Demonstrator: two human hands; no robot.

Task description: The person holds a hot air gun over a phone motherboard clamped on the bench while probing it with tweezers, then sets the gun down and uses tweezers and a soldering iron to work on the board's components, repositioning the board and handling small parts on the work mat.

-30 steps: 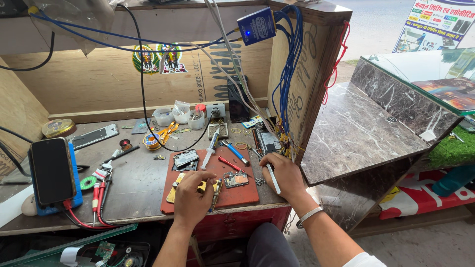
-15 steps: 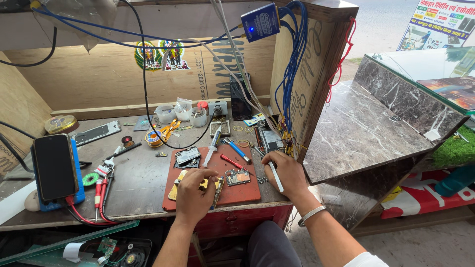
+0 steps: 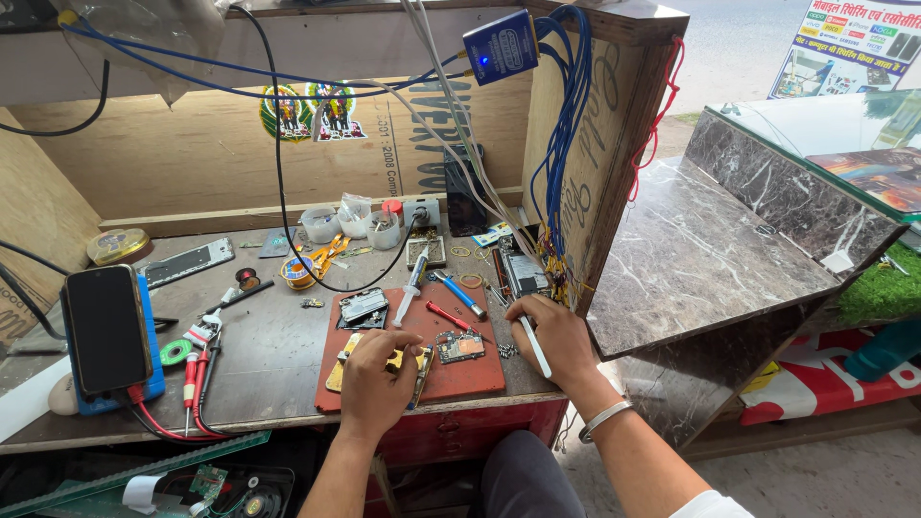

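Left hand (image 3: 376,382) fingers clamp the gold, opened phone body (image 3: 384,364) on the red rubber mat (image 3: 460,379) near the table's front edge; right hand (image 3: 556,336) fingers pinch a white stylus-like tool (image 3: 534,345). Best keep the body pinned flat.

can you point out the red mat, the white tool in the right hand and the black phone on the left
red mat (image 3: 470,376): head view, bare front right part
white tool (image 3: 535,348): head view, middle of its shaft
black phone (image 3: 106,328): head view, centre of its dark screen
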